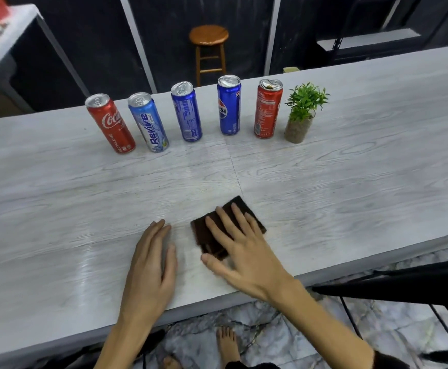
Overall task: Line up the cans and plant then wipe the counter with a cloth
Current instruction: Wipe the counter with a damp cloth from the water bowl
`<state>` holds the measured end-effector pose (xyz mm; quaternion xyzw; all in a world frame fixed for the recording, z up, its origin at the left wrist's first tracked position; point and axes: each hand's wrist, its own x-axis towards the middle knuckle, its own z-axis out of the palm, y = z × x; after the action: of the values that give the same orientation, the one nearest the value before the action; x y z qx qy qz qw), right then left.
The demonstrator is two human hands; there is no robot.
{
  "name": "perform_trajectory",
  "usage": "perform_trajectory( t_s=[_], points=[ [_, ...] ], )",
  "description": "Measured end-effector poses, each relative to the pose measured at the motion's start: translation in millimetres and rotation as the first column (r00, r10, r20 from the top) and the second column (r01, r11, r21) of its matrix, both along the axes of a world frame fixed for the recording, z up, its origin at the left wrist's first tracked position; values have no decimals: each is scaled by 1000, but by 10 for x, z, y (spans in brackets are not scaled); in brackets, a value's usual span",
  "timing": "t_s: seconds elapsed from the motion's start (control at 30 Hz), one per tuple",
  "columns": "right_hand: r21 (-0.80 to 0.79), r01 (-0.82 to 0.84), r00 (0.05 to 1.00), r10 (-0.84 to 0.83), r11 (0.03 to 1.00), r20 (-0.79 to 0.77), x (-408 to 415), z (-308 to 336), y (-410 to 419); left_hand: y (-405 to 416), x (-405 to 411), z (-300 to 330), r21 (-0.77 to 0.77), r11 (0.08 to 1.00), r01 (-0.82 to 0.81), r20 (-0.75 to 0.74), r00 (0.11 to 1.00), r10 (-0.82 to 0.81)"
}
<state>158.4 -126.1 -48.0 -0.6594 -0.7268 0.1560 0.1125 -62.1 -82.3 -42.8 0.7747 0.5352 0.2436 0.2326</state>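
Several cans stand in a row along the far side of the pale wood-grain counter (350,182): a red Coca-Cola can (111,123), a light blue Revive can (148,122), a dark blue can (187,111), a blue Pepsi can (229,105) and a red can (268,109). A small green plant (304,110) in a sandy pot ends the row on the right. A dark brown cloth (204,230) lies flat near the front edge. My right hand (244,249) presses flat on the cloth, fingers spread. My left hand (151,265) rests flat on the counter just left of it.
A wooden stool (209,49) stands beyond the counter. A dark shelf unit (364,41) is at the back right and a pale table (4,35) at the far left. A black chair frame (404,288) sits below the counter's right front edge.
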Motion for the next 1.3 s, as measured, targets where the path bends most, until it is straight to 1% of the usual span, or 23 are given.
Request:
perform_trajectory(
  t_s=[0.1, 0.2, 0.27, 0.37, 0.43, 0.5, 0.57, 0.63, 0.73, 0.8, 0.87, 0.93, 1.03, 1.1, 1.2, 1.23, 1.3],
  points=[
    [17, -179, 984, 179, 984, -6, -279, -57, -426, 62, -93, -3, 25, 999, -24, 15, 1000, 24],
    [29, -202, 979, 203, 979, -9, -36, -62, -779, 73, -157, -5, 9, 999, -53, 31, 998, 52],
    [39, -153, 988, 152, 987, 26, 267, -33, -825, 47, -178, -9, 13, 998, -59, 20, 998, 58],
    [-2, 11, 999, -11, 1000, 40, 559, 10, -541, -15, -216, -24, 20, 997, -72, 12, 997, 72],
    [-33, 92, 995, -90, 995, 49, 528, 29, -229, -59, -266, -51, 25, 996, -82, 14, 997, 81],
    [-57, 98, 994, -95, 994, 52, 343, 47, 52, -92, -331, -79, 38, 995, -97, 10, 995, 96],
    [-75, 30, 999, -27, 997, 35, 46, 61, 211, -114, -397, -104, 39, 993, -113, 6, 994, 112],
    [-67, -102, 994, 104, 992, 25, -299, 44, 168, -120, -454, -132, 38, 990, -135, 17, 991, 134],
    [-25, -298, 954, 299, 954, 2, -642, -21, -228, -96, -527, -148, 43, 984, -172, 36, 985, 171],
    [-3, -350, 937, 350, 937, -4, -563, -55, -493, -74, -580, -143, 48, 981, -190, 43, 981, 188],
    [19, -327, 945, 327, 945, 31, -283, -43, -583, -68, -640, -150, 52, 978, -200, 36, 979, 199],
    [-3, -215, 975, 215, 977, 49, 15, 12, -451, -76, -708, -167, 52, 976, -213, 29, 977, 211],
    [-61, -16, 998, 20, 998, 67, 241, 79, 58, -104, -802, -203, 53, 975, -218, 14, 976, 217],
    [-59, 43, 996, -38, 997, 86, 193, 80, 449, -127, -836, -206, 60, 973, -225, 12, 974, 224],
    [-59, 26, 998, -22, 998, 63, -171, 81, 925, -130, -863, -180, 68, 967, -245, 15, 970, 244],
    [-61, -4, 999, 7, 998, 46, -338, 88, 1012, -129, -869, -171, 66, 965, -253, 16, 967, 253],
    [-57, -125, 991, 128, 990, 44, -671, 77, 1010, -129, -879, -159, 68, 963, -259, 13, 966, 259]
  ],
)
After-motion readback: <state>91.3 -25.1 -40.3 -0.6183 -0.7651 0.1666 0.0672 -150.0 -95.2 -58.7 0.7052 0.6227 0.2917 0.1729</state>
